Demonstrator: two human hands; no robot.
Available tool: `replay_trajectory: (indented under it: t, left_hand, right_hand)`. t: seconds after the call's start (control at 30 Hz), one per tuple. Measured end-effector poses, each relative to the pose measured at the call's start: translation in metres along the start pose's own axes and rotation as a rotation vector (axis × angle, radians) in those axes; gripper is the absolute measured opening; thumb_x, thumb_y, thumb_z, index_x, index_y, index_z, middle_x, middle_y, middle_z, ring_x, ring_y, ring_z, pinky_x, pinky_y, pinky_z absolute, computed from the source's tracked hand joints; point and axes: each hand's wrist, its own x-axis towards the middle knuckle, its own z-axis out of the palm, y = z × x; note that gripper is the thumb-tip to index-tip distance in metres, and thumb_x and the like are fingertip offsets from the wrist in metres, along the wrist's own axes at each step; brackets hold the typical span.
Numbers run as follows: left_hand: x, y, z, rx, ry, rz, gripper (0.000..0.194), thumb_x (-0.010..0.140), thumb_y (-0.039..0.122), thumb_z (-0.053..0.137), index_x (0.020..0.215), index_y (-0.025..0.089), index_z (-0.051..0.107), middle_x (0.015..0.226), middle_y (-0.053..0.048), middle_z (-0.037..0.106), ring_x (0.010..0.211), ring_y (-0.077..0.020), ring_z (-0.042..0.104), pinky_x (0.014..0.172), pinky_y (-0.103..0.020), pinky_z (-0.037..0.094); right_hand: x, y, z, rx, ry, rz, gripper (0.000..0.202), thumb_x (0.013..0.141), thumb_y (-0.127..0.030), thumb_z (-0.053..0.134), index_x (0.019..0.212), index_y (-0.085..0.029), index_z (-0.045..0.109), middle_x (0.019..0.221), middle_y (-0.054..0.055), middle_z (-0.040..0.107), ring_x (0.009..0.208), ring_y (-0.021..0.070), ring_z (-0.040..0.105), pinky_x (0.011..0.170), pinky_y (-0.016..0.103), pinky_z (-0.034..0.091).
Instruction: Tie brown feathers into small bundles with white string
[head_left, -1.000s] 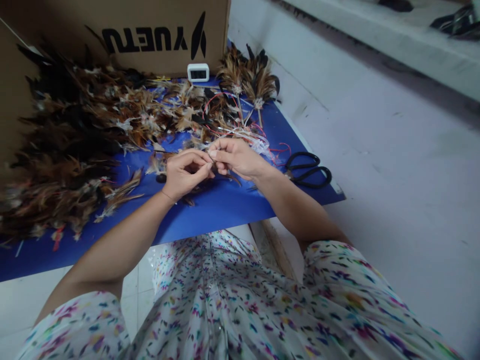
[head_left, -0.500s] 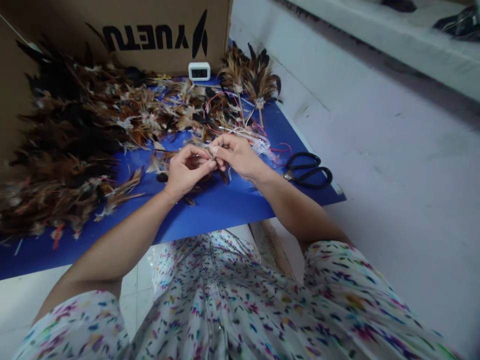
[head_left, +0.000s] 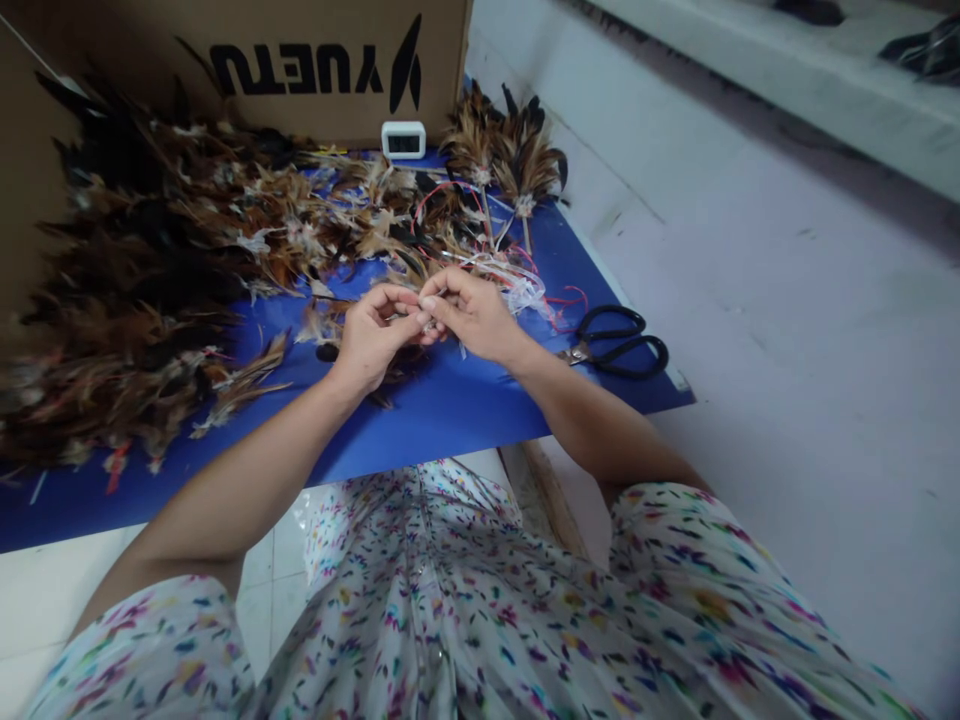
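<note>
My left hand (head_left: pixel 375 335) and my right hand (head_left: pixel 474 315) meet over the front part of the blue tabletop (head_left: pixel 442 415), fingertips touching. Thumb and fingers are pinched together on both. Between them is a small greyish-brown bit, mostly covered by the fingers; I cannot make out what it is. Brown feathers (head_left: pixel 319 322) lie just left of and beneath my left hand. Beyond my right hand is a tangle of clear plastic strips (head_left: pixel 525 292) with red string (head_left: pixel 576 296). Black-handled scissors (head_left: pixel 622 345) rest beside my right forearm, blades partly hidden by it.
A large heap of brown and black feather bunches (head_left: pixel 135 270) covers the table's left and back. Two feather bunches on sticks (head_left: pixel 525 165) lie at the back right. A small white digital clock (head_left: pixel 403 140) stands before a cardboard box (head_left: pixel 322 115). A pale wall (head_left: pixel 750 280) borders the right.
Both hands stay pinched together in nearly the same place, with the fingers shifted slightly. A brown tip that showed below my right fingers is no longer visible. The view has moved a little.
</note>
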Motion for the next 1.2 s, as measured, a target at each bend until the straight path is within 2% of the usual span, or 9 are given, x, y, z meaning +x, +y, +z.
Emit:
replay_trajectory:
  t: [0.13, 0.37, 0.5, 0.63, 0.83, 0.97, 1.07, 1.2]
  left_hand:
    - [0.0, 0.003, -0.001, -0.034, -0.009, -0.085, 0.052, 0.052, 0.04, 0.096, 0.085, 0.017, 0.063, 0.069, 0.002, 0.07, 0.06, -0.0125, 0.071, 0.06, -0.023, 0.061]
    - [0.001, 0.006, -0.001, -0.04, 0.034, -0.154, 0.053, 0.047, 0.038, 0.097, 0.083, 0.014, 0.066, 0.071, -0.001, 0.073, 0.062, -0.0135, 0.071, 0.064, -0.027, 0.063]
    - [0.001, 0.005, -0.001, -0.041, 0.079, -0.157, 0.051, 0.045, 0.037, 0.097, 0.079, 0.015, 0.067, 0.069, -0.001, 0.073, 0.064, -0.0151, 0.073, 0.066, -0.028, 0.064]
    - [0.001, 0.003, -0.001, -0.013, 0.098, -0.126, 0.045, 0.049, 0.038, 0.095, 0.077, 0.015, 0.068, 0.069, -0.001, 0.073, 0.065, -0.0155, 0.073, 0.067, -0.029, 0.064]
    - [0.001, -0.002, -0.002, 0.069, 0.118, 0.015, 0.037, 0.058, 0.04, 0.091, 0.078, 0.016, 0.07, 0.07, 0.0, 0.072, 0.061, -0.0133, 0.07, 0.066, -0.029, 0.062]
    - [0.002, -0.003, -0.005, 0.223, 0.127, 0.217, 0.031, 0.062, 0.042, 0.088, 0.076, 0.018, 0.073, 0.08, -0.002, 0.072, 0.071, -0.0146, 0.069, 0.065, -0.027, 0.06]
    - [0.002, 0.001, -0.007, 0.352, 0.125, 0.389, 0.021, 0.067, 0.037, 0.086, 0.073, 0.021, 0.075, 0.091, -0.004, 0.073, 0.087, -0.0165, 0.069, 0.075, -0.029, 0.059]
    - [0.0, 0.007, -0.006, 0.452, 0.132, 0.427, 0.01, 0.071, 0.027, 0.084, 0.071, 0.022, 0.075, 0.09, -0.003, 0.074, 0.092, -0.0168, 0.069, 0.09, -0.033, 0.055]
  right_hand:
    - [0.0, 0.001, -0.002, 0.003, -0.018, 0.008, 0.033, 0.088, -0.049, 0.067, 0.09, -0.017, 0.058, 0.069, -0.005, 0.061, 0.055, 0.0046, 0.058, 0.053, 0.017, 0.05]
    - [0.002, 0.005, -0.005, -0.004, 0.01, 0.017, 0.032, 0.085, -0.046, 0.071, 0.088, -0.015, 0.064, 0.066, -0.003, 0.064, 0.056, 0.0071, 0.061, 0.052, 0.019, 0.051]
    - [0.002, 0.003, -0.006, -0.028, 0.037, 0.023, 0.034, 0.082, -0.047, 0.073, 0.087, -0.014, 0.067, 0.067, -0.001, 0.066, 0.058, 0.0088, 0.063, 0.054, 0.02, 0.052]
    - [0.001, 0.003, -0.006, -0.018, 0.074, 0.044, 0.035, 0.079, -0.047, 0.076, 0.086, -0.014, 0.068, 0.069, 0.0, 0.068, 0.057, 0.0085, 0.062, 0.055, 0.021, 0.054]
    - [0.001, 0.005, -0.005, 0.028, 0.091, 0.069, 0.039, 0.073, -0.046, 0.081, 0.09, -0.015, 0.065, 0.074, 0.0, 0.068, 0.065, 0.0106, 0.066, 0.058, 0.022, 0.056]
    - [0.001, 0.001, -0.005, 0.106, 0.085, 0.095, 0.041, 0.069, -0.045, 0.085, 0.089, -0.016, 0.064, 0.073, -0.001, 0.069, 0.066, 0.0109, 0.068, 0.059, 0.022, 0.056]
    - [0.001, -0.003, -0.006, 0.165, 0.089, 0.128, 0.04, 0.069, -0.044, 0.085, 0.087, -0.016, 0.063, 0.069, -0.001, 0.069, 0.064, 0.0109, 0.068, 0.057, 0.021, 0.056]
    - [0.001, -0.005, -0.007, 0.242, 0.088, 0.188, 0.041, 0.067, -0.042, 0.087, 0.087, -0.015, 0.063, 0.069, 0.001, 0.071, 0.064, 0.0117, 0.069, 0.055, 0.02, 0.055]
